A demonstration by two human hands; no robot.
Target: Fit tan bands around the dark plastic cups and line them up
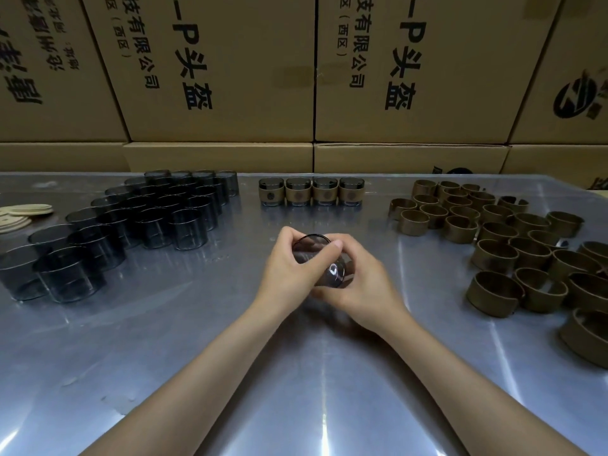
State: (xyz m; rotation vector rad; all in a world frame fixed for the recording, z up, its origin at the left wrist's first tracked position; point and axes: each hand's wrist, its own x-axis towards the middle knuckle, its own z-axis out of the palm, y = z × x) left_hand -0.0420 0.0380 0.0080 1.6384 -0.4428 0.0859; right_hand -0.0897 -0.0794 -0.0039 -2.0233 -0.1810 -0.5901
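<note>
Both my hands hold one dark plastic cup (330, 271) tilted on its side above the middle of the table. My left hand (289, 268) grips its rim end, thumb across the top. My right hand (365, 284) wraps its other side; whether a tan band lies under those fingers is hidden. Several bare dark cups (131, 218) stand grouped at the left. Several loose tan bands (513, 245) lie scattered at the right. A row of several banded cups (311, 191) stands at the back centre.
The shiny metal table (230, 357) reflects light. Stacked cardboard boxes (217, 70) form a wall behind it. Pale round discs (23, 213) lie at the far left edge.
</note>
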